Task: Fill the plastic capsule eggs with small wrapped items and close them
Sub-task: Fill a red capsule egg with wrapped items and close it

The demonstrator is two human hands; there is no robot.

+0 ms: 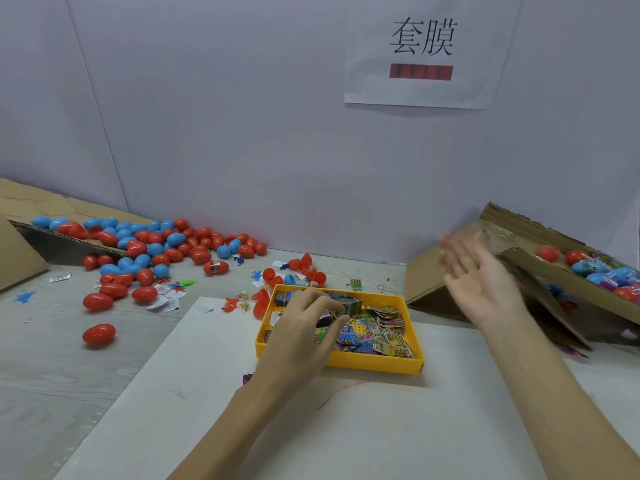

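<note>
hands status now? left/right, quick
Left hand: over the yellow tray, fingers curled among the wrapped items; grip cannot be told.
Right hand: open, motion-blurred, holding nothing.

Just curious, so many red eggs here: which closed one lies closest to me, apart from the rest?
The red plastic capsule egg lying alone on the grey table, left of the yellow plastic tray. The other eggs lie farther back.

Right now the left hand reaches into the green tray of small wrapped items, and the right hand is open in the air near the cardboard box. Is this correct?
Not quite: the tray is yellow, not green, as the head view shows. The rest holds: the left hand reaches into it among the small wrapped items, and the right hand is open in the air near the cardboard box.
</note>
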